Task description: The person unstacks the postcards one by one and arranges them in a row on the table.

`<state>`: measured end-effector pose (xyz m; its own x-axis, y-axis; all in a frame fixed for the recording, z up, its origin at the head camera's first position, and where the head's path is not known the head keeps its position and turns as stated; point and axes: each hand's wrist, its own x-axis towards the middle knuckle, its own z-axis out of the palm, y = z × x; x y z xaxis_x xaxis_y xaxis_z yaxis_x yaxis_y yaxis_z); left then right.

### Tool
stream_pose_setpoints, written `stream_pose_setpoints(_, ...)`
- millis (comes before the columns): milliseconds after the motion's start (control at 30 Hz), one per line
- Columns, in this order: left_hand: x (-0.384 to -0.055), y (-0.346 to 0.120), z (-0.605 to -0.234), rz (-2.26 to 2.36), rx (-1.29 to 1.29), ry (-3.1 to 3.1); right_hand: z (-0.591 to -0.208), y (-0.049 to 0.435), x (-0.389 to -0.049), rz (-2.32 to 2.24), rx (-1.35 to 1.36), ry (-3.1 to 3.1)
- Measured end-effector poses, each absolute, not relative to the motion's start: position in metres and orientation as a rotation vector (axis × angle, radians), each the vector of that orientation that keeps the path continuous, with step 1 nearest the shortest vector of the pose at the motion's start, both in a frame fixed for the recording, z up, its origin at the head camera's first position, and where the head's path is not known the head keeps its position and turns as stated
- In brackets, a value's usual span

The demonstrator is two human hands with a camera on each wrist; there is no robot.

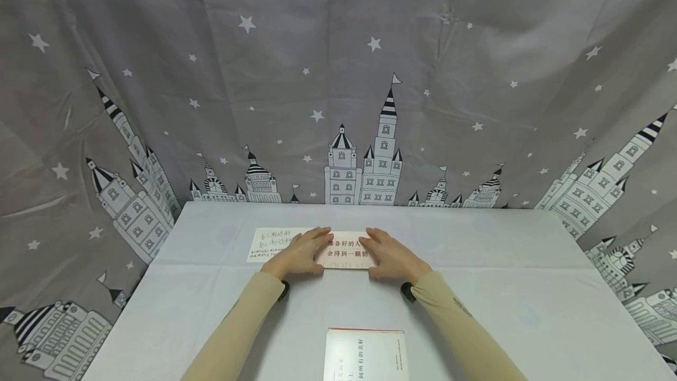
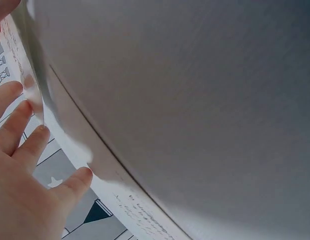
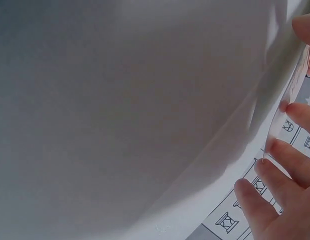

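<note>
Printed card (image 1: 346, 251) is located near the middle of the table (image 1: 502, 304), held at its two ends by the left hand (image 1: 300, 253) and the right hand (image 1: 396, 257). Nearest to the head camera, one book (image 1: 366, 354) is laid; its white cover bears vertical lettering, and a red line is seen along its far edge. The book is shown in the head view only. Beyond it, two beige sleeves (image 1: 240, 322) and two black wristbands (image 1: 406, 292) are worn.

Both hands are partly closed: the card is pinched with the thumbs at its near edge and bent fingers at its far edge. Two rows of red characters are read from the head; a thin, flexible edge is shown by the wrist views. Clearance from the table cannot be determined. One handwritten card (image 1: 266, 247), of pale paper, is placed at the left, partly covered by the left hand.

At the back, one grey fabric curtain (image 1: 328, 16), softly creased, is hung, printed with white stars and castles.
</note>
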<state>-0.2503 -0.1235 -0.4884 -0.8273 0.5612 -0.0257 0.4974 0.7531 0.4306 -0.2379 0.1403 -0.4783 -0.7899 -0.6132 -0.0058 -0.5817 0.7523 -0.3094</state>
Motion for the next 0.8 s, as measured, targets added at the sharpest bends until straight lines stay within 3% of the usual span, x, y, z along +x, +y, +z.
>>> stream_pose_setpoints(800,-0.261,-0.122,-0.488,0.654,0.819,2.787,-0.48,0.137,-0.255,-0.494,-0.922,2.787)
